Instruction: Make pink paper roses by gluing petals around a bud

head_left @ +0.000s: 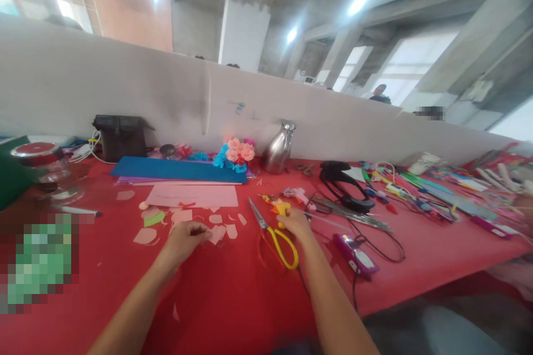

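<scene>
My left hand [188,239] pinches a small pink petal-shaped piece [217,234] over the red table. More pink cut pieces [145,236] and a green piece [154,218] lie around it. My right hand [295,223] is at a yellow object [281,208], its fingertips closed on it. Scissors with yellow handles [285,249] lie between my hands, blades pointing away. Behind them are a pink sheet [194,196] and a blue sheet [179,169].
A metal jug [279,147], pink and blue flowers [239,153] and a dark bag [120,137] stand along the partition. A glass jar [48,169] is at left. Right of my right hand are a purple device [356,255], cables and a black headband-like object [345,186].
</scene>
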`<state>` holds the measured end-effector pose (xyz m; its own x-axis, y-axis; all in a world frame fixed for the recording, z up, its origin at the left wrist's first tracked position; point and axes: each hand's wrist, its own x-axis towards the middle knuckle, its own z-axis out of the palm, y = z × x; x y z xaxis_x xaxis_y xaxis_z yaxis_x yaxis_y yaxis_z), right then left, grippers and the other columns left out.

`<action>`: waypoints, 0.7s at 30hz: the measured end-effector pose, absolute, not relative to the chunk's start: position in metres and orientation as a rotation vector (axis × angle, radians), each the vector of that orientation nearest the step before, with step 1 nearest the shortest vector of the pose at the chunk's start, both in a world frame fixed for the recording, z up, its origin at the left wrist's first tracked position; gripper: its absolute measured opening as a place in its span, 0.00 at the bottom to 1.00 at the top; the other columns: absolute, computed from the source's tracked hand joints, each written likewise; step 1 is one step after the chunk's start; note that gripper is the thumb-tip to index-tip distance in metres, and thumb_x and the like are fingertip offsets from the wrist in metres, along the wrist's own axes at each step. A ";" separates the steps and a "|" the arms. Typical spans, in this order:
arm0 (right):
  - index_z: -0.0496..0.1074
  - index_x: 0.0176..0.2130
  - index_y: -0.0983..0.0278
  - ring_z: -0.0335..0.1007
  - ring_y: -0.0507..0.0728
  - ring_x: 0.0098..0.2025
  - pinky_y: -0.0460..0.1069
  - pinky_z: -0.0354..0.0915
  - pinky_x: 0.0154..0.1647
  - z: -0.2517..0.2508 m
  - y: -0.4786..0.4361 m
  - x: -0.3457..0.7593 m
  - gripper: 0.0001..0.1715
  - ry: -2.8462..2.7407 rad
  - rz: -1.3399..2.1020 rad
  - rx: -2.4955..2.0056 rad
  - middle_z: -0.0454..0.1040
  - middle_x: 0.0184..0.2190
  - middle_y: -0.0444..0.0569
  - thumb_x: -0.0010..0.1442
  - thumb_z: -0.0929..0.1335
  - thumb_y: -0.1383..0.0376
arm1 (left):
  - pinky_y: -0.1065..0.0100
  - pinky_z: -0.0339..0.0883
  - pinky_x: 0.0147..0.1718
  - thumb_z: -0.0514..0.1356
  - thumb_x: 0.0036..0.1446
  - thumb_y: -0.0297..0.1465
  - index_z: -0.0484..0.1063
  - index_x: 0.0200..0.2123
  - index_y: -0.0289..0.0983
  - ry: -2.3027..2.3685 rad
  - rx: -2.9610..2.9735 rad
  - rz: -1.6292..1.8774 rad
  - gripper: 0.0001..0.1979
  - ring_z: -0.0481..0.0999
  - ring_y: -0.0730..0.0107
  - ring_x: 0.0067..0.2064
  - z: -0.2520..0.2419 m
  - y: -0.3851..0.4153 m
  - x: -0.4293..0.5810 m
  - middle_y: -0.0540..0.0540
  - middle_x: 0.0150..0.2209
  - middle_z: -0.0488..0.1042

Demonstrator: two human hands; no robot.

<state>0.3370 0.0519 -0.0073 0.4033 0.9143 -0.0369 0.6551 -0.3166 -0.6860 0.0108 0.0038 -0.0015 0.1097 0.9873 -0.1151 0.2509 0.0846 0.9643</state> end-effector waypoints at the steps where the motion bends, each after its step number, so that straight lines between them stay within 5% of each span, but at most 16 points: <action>1: 0.68 0.18 0.62 0.67 0.54 0.20 0.46 0.59 0.22 -0.006 0.054 0.335 0.06 -1.300 0.601 -2.052 0.66 0.13 0.41 0.41 0.69 0.66 | 0.68 0.58 0.30 0.62 0.43 0.37 0.75 0.21 0.36 1.342 1.386 0.916 0.09 0.70 0.67 0.28 -0.003 0.005 0.010 0.48 0.23 0.74; 6: 0.66 0.23 0.62 0.64 0.53 0.16 0.45 0.59 0.16 0.011 0.055 0.322 0.01 -1.185 0.741 -1.839 0.64 0.12 0.40 0.44 0.65 0.66 | 0.69 0.58 0.27 0.61 0.40 0.33 0.75 0.20 0.36 1.350 1.383 0.956 0.06 0.68 0.68 0.25 -0.004 0.008 0.008 0.48 0.20 0.73; 12: 0.67 0.36 0.61 0.73 0.55 0.30 0.47 0.68 0.28 0.050 0.025 0.292 0.15 -1.212 0.985 -1.437 0.75 0.30 0.47 0.46 0.69 0.61 | 0.69 0.57 0.25 0.61 0.37 0.28 0.74 0.15 0.38 1.400 1.481 0.863 0.04 0.68 0.68 0.23 -0.007 0.012 0.003 0.49 0.18 0.72; 21: 0.65 0.39 0.63 0.61 0.51 0.21 0.47 0.59 0.22 0.048 -0.032 0.249 0.26 -1.652 1.145 -1.514 0.64 0.20 0.42 0.55 0.64 0.44 | 0.70 0.63 0.29 0.61 0.38 0.22 0.77 0.17 0.39 1.496 1.531 0.785 0.07 0.72 0.68 0.27 -0.023 0.020 -0.001 0.47 0.23 0.77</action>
